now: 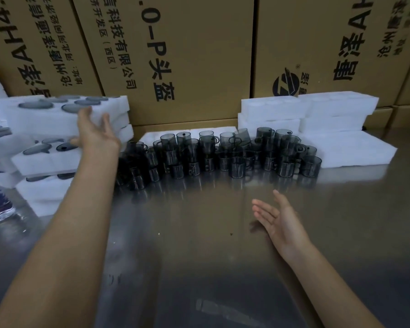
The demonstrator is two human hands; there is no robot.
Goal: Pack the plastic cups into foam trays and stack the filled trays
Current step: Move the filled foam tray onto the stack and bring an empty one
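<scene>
Our left hand (97, 133), fingers spread, touches top filled tray (64, 114) on the leaning stack; right hand (279, 221) loose, holding nothing. Cups (223, 155) wait mid-table. Risk: 1 nudge & stack slides.

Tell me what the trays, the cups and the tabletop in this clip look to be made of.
Trays: white foam by the look, matte, soft-edged blocks with round moulded pockets.
Cups: probably smoky grey transparent plastic; you see through the walls, and each has a small handle.
Tabletop: likely stainless steel or similar metal; smooth, grey, blurrily mirroring the cups.
Boxes behind: brown corrugated cardboard, printed black.
</scene>
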